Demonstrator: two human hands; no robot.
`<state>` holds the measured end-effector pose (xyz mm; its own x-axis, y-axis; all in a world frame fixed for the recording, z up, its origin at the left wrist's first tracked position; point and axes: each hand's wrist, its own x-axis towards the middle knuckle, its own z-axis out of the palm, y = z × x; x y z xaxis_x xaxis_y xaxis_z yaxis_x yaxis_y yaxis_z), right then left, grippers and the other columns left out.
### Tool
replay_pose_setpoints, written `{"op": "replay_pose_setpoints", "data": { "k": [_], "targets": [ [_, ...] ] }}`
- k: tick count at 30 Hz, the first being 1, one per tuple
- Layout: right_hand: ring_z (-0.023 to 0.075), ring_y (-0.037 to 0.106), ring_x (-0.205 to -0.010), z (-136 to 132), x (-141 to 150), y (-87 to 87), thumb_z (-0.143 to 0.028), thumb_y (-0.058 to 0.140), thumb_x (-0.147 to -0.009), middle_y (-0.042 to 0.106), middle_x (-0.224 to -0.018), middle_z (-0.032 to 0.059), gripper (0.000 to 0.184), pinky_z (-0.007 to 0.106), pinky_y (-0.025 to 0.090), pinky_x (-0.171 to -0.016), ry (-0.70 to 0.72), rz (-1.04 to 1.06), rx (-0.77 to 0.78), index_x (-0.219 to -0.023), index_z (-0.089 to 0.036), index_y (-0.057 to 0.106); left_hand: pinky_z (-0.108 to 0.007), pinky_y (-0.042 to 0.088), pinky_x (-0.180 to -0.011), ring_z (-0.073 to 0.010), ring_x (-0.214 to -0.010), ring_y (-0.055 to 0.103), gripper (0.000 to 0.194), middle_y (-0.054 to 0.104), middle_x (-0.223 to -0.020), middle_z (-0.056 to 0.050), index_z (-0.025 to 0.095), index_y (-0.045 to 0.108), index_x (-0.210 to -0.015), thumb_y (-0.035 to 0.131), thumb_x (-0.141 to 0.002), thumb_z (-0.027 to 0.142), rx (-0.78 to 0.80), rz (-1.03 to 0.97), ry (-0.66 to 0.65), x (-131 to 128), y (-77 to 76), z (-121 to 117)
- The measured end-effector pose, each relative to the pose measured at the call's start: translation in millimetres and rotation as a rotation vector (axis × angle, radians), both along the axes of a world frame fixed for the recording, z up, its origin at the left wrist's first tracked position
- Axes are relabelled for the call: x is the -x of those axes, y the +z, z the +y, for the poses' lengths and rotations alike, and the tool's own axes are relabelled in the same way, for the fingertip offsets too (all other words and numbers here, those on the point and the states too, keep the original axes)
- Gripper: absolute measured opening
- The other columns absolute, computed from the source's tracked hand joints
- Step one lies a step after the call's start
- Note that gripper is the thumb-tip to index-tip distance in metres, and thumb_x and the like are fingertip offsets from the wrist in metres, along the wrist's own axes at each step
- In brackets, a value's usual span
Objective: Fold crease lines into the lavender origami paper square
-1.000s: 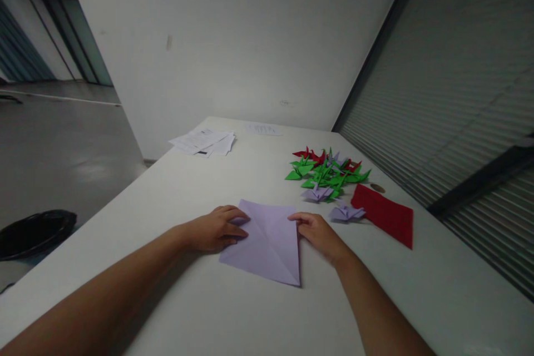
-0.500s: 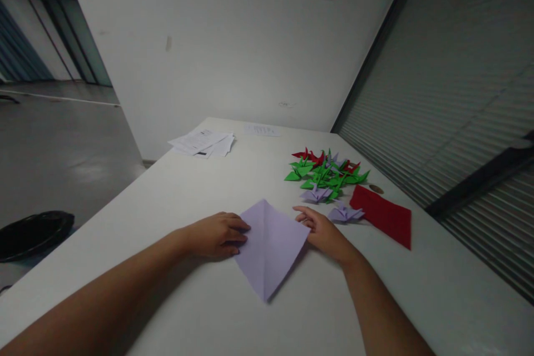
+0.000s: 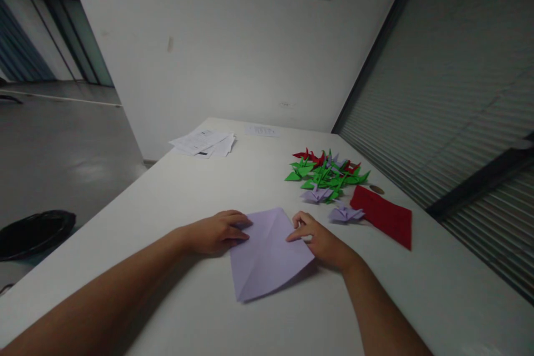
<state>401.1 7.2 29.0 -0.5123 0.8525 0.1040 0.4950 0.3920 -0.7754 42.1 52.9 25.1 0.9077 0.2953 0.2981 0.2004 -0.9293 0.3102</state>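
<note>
A creased lilac paper square (image 3: 267, 253) lies flat on the white table (image 3: 200, 189) in front of me. My left hand (image 3: 214, 232) rests on the table at the sheet's left edge, its fingertips pressed together on the paper. At the right edge my right hand (image 3: 321, 239) has its fingers curled and touching the sheet. Neither hand lifts the paper off the table.
A heap of green, red and lilac folded paper figures (image 3: 327, 172) sits further back right, with two lilac ones (image 3: 344, 213) nearer. Beside them lies a red sheet (image 3: 386, 216). White printed papers (image 3: 204, 142) lie at the far left. A black bin (image 3: 33, 231) stands on the floor.
The lilac sheet has been turned on the table, from flat-sided to corner-forward and on round again. Both hands stayed at its left and right edges.
</note>
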Motion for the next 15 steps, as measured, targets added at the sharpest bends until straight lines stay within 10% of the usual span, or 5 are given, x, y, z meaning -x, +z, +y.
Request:
{"op": "replay_pose_setpoints", "data": {
  "k": [15],
  "targets": [
    [0.0259, 0.059, -0.110, 6.7, 1.0, 5.3, -0.036, 0.057, -0.098, 0.069, -0.107, 0.0089, 0.021, 0.040, 0.045, -0.103, -0.009, 0.048, -0.029, -0.097, -0.023, 0.074, -0.046, 0.051, -0.105, -0.0289, -0.123, 0.060, 0.033, 0.068, -0.132, -0.015, 0.023, 0.073, -0.126, 0.057, -0.098, 0.017, 0.045, 0.020, -0.013, -0.1, 1.8, 1.3]
  ]
}}
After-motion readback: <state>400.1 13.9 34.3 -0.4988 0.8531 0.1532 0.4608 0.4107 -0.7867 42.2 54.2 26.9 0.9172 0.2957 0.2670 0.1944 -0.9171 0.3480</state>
